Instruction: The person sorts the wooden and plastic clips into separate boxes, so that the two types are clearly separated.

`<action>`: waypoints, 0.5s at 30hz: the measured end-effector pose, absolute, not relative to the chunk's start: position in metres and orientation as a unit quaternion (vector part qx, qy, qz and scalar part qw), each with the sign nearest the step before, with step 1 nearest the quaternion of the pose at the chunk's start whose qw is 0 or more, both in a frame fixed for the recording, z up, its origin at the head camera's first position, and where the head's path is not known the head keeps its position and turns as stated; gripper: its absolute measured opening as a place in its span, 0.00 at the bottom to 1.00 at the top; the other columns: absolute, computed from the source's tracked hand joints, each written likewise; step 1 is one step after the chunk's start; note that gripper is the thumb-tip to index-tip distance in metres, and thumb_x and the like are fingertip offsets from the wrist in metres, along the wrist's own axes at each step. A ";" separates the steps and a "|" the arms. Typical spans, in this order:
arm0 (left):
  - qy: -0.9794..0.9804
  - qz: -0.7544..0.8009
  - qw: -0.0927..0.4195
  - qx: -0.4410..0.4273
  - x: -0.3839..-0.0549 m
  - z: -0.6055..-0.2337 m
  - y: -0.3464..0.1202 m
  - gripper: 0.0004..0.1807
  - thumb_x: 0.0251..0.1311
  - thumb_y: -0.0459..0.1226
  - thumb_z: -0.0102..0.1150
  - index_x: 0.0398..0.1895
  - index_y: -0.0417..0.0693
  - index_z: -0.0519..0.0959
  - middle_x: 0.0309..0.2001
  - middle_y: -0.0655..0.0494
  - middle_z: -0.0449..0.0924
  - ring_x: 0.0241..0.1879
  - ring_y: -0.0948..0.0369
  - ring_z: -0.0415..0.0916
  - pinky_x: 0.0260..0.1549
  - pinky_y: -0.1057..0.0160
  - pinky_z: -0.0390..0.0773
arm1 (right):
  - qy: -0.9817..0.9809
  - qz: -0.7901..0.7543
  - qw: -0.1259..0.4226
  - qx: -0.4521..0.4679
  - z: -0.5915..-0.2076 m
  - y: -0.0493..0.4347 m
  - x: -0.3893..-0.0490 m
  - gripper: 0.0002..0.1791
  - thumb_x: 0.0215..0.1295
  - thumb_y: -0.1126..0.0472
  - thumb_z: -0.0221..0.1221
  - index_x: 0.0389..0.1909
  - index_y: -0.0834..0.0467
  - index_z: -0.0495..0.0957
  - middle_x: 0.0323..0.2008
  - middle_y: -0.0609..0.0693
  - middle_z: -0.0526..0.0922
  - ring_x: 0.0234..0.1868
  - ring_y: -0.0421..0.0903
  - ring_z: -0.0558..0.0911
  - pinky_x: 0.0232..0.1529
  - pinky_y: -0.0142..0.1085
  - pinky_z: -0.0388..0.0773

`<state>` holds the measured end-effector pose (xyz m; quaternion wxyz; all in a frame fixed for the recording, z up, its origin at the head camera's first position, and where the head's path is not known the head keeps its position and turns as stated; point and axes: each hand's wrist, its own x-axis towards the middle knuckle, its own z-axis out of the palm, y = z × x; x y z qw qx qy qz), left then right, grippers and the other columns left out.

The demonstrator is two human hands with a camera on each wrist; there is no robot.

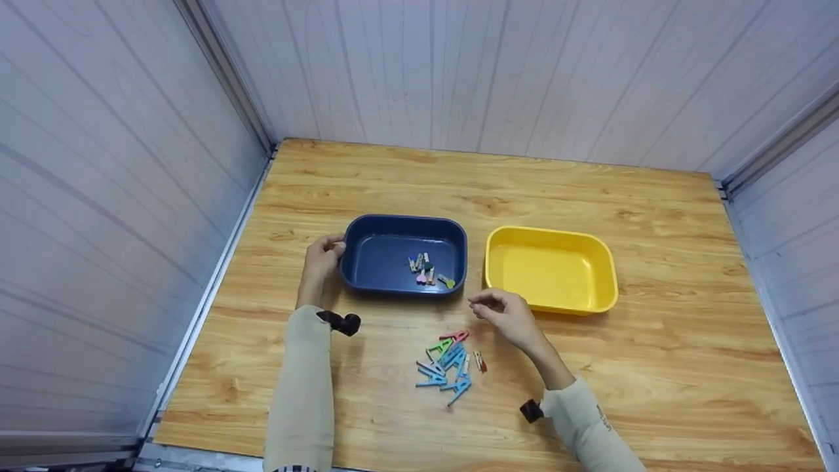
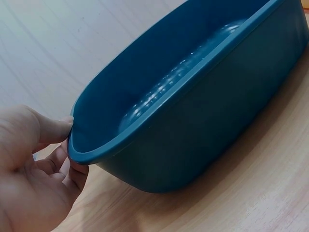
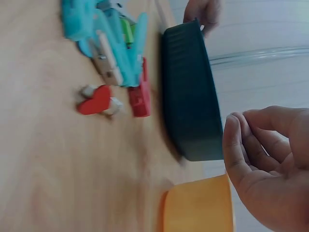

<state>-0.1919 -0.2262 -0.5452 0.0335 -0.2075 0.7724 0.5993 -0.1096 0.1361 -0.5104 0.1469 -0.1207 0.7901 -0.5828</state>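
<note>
My left hand (image 1: 322,255) pinches the left rim of a dark blue bin (image 1: 403,288), thumb on top and fingers below in the left wrist view. Inside the bin, toward its right side, lie several small decorated clothespins (image 1: 421,263). Just off the bin's lower right corner, near the yellow bin (image 1: 557,307), hovers my right hand (image 1: 508,316). Its fingers are loosely bent with the tips close together, and nothing shows between them. Below lies a pile of plastic clothespins (image 1: 452,357), mostly blue, with a green and a red one. A small wooden clothespin with a red heart (image 3: 96,100) sits beside the pile.
The yellow bin stands right of the blue one, a narrow gap between them. Both rest on a wood-grain table (image 1: 682,314). Pale panel walls (image 1: 459,72) enclose the table at the back and both sides.
</note>
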 end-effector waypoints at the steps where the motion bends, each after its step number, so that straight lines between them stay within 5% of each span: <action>1: 0.769 0.603 0.035 -0.209 -0.192 -0.546 -0.226 0.17 0.68 0.32 0.48 0.57 0.33 0.73 0.46 0.47 0.74 0.47 0.57 0.69 0.48 0.66 0.69 | 0.794 -0.578 0.146 -0.118 -0.517 0.138 -0.109 0.12 0.64 0.70 0.57 0.46 0.72 0.78 0.45 0.68 0.81 0.41 0.54 0.83 0.43 0.35 0.81; 7: 0.761 0.611 0.041 -0.214 -0.192 -0.546 -0.227 0.17 0.68 0.32 0.48 0.57 0.34 0.73 0.45 0.49 0.74 0.47 0.58 0.69 0.49 0.65 0.69 | 0.808 -0.558 0.148 -0.115 -0.551 0.147 -0.107 0.11 0.64 0.65 0.59 0.45 0.66 0.80 0.44 0.63 0.83 0.41 0.52 0.83 0.40 0.28 0.79; 15: 0.741 0.631 0.048 -0.226 -0.192 -0.546 -0.227 0.17 0.68 0.32 0.48 0.57 0.35 0.73 0.41 0.53 0.70 0.45 0.59 0.66 0.45 0.67 0.67 | 0.835 -0.509 0.167 -0.125 -0.558 0.153 -0.095 0.10 0.62 0.63 0.62 0.43 0.61 0.81 0.42 0.54 0.85 0.41 0.45 0.81 0.44 0.34 0.78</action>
